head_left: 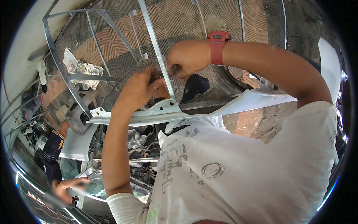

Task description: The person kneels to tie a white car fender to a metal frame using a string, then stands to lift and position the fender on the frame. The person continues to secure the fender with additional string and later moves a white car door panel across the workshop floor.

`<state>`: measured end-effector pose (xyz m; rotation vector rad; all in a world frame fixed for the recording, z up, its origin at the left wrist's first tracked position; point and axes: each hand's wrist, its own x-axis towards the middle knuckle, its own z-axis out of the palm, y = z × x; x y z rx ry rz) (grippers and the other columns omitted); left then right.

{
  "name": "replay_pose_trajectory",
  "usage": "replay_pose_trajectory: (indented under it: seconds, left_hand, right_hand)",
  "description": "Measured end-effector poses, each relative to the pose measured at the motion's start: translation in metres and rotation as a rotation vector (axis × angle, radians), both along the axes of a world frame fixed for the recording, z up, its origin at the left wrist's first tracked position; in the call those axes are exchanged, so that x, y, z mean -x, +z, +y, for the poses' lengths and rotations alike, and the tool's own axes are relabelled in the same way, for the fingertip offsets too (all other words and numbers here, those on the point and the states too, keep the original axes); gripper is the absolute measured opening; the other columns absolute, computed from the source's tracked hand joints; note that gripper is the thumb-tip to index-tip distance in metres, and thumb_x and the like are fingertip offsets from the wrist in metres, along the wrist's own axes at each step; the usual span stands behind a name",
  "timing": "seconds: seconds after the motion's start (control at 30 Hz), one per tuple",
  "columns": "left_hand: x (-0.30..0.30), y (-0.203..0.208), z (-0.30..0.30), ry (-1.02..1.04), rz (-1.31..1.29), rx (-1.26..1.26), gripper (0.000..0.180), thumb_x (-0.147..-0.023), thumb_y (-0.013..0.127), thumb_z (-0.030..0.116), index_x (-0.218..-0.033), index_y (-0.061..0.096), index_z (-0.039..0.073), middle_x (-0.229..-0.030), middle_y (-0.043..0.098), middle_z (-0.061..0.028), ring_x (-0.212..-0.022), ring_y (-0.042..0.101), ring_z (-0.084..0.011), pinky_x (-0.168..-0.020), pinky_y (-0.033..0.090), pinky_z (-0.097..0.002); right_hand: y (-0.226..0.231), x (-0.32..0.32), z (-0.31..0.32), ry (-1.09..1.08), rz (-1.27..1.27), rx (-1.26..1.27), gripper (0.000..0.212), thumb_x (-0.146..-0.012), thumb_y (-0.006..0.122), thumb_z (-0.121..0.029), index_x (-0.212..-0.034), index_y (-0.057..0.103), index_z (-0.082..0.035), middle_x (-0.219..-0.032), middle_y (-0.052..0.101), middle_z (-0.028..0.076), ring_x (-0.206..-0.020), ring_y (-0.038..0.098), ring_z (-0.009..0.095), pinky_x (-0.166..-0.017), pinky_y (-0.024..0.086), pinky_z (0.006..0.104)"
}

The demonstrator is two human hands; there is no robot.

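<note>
Evidently, the work centred on the white body panel [238,103], which I saw through the head camera lying crosswise just in front of the person's waist. A slim metal bar [153,35] rose from its far edge, beside a few dark holes in the panel. The left hand [138,87] was on one side of that bar and the right hand [190,56], with a red watch [217,48] at its wrist, was on the other. Both had their fingers curled inward, but I could not tell whether they gripped the bar or something small between them.

As far as I could judge, the panel was already placed, while the handwork at the bar was unfinished; I made out no fastener in the holes. How much remained, I could not tell.

Beyond lay the patterned floor [257,119], with a crumpled sheet [89,71] and a grey plastic chair [82,115] off to the left. Farther out I saw a silver car [76,145] and a co-worker [52,149] beside it.
</note>
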<state>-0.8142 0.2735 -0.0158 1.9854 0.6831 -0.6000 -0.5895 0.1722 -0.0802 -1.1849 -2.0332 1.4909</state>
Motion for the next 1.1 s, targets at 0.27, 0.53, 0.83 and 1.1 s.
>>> replay_pose_trajectory:
  seconds: [0.27, 0.53, 0.83, 1.1]
  left_hand:
    - [0.003, -0.022, 0.019, 0.101, 0.368, 0.725, 0.048, -0.110, 0.059, 0.038, -0.137, 0.065, -0.002, -0.123, 0.075, -0.0124, -0.113, 0.068, -0.0212, -0.101, 0.053, -0.0373]
    - [-0.005, -0.021, 0.017, 0.233, 0.473, 0.955, 0.043, -0.108, 0.061, 0.025, -0.141, 0.059, -0.002, -0.136, 0.069, -0.0154, -0.120, 0.069, -0.0260, -0.103, 0.055, -0.0406]
    - [-0.019, -0.031, 0.003, 0.334, 0.486, 0.951, 0.032, -0.101, 0.073, 0.020, -0.126, 0.070, 0.000, -0.124, 0.075, -0.0165, -0.111, 0.073, -0.0265, -0.096, 0.061, -0.0401]
    - [-0.014, -0.042, 0.000, 0.352, 0.485, 0.877, 0.035, -0.099, 0.078, 0.021, -0.127, 0.071, 0.002, -0.119, 0.076, -0.0118, -0.107, 0.072, -0.0209, -0.098, 0.059, -0.0386]
  right_hand:
    - [0.012, 0.023, 0.013, -0.005, 0.126, 0.453, 0.041, -0.084, 0.083, -0.027, -0.112, 0.065, -0.003, -0.093, 0.073, 0.010, -0.086, 0.073, 0.023, -0.070, 0.057, 0.0388]
    - [0.015, 0.024, 0.017, -0.082, 0.220, 0.520, 0.039, -0.078, 0.085, -0.022, -0.105, 0.069, 0.001, -0.092, 0.076, 0.014, -0.077, 0.075, 0.023, -0.066, 0.060, 0.0378]
    - [-0.004, 0.024, 0.017, 0.023, 0.313, 0.251, 0.010, -0.081, 0.076, -0.008, -0.088, 0.069, -0.006, -0.084, 0.073, 0.004, -0.082, 0.069, 0.023, -0.077, 0.053, 0.0370]
    - [0.013, 0.013, 0.019, 0.063, 0.276, 0.223, 0.003, -0.084, 0.071, -0.007, -0.085, 0.071, -0.010, -0.080, 0.072, 0.002, -0.078, 0.068, 0.021, -0.074, 0.053, 0.0375]
